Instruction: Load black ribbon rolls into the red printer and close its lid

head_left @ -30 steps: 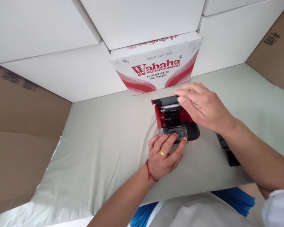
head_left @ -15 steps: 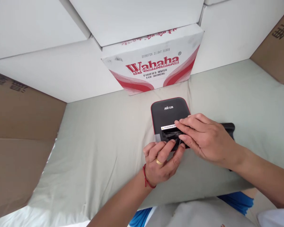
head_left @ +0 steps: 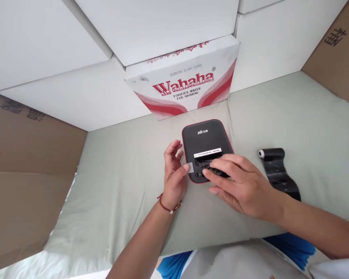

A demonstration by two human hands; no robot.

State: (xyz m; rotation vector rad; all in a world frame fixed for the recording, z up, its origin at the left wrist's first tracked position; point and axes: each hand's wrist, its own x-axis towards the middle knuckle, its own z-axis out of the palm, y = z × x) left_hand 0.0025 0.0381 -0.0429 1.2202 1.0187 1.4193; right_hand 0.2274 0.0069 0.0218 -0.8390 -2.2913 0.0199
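Note:
A flat black device (head_left: 203,137) with a red rim lies on the cloth, a rectangular opening in its near half. At its left edge, my left hand (head_left: 174,176) rests its thumb on a grey tab (head_left: 190,167); the other fingers are loosely bent beside the device, apart. My right hand (head_left: 241,180) reaches over the opening, fingertips spread on dark shiny material inside it. Its thumb hangs free below the near edge. Part of the opening is hidden by these fingers. To the right lies a roll of black film (head_left: 272,154), partly unrolled.
A pale green cloth (head_left: 119,174) covers the surface. Behind the device stands a white and red water carton (head_left: 186,89), with white boxes (head_left: 174,27) around it. Brown cardboard boxes flank the left (head_left: 31,186) and right (head_left: 334,58).
My left hand has left the opening and moved to the device's left edge. My right hand has shifted slightly left and down, and the black film roll shows more fully.

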